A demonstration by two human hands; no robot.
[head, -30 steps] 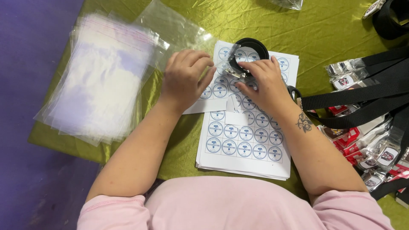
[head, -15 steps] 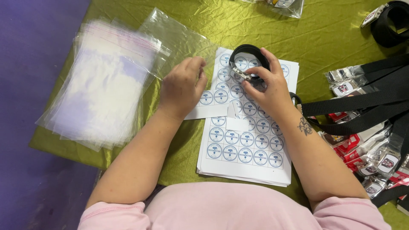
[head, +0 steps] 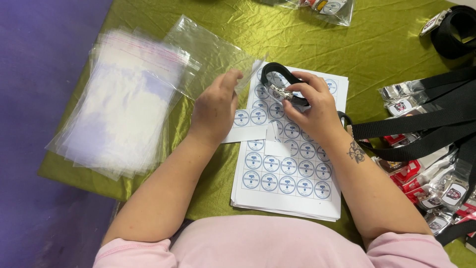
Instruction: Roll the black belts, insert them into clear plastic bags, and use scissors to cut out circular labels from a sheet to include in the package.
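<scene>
My right hand (head: 312, 111) grips a coiled black strap (head: 277, 73) with a silver metal clip (head: 280, 93), held just above a stack of white sheets of round blue-and-white stickers (head: 287, 173). My left hand (head: 215, 106) rests at the left edge of those sheets, its fingertips on the corner of a clear plastic bag (head: 210, 52). A smaller cut piece of sticker sheet (head: 245, 124) lies under the left hand's edge.
A thick pile of clear plastic bags (head: 124, 104) lies at the left on the green cloth (head: 377, 39). Several black straps with clips and red-and-white tags (head: 426, 144) crowd the right side. Another rolled strap (head: 456, 30) sits top right, a filled bag (head: 327, 7) at the top edge.
My left hand has moved up and left off the sticker sheet to the clear bag's corner. My right hand still holds the coiled strap in about the same place.
</scene>
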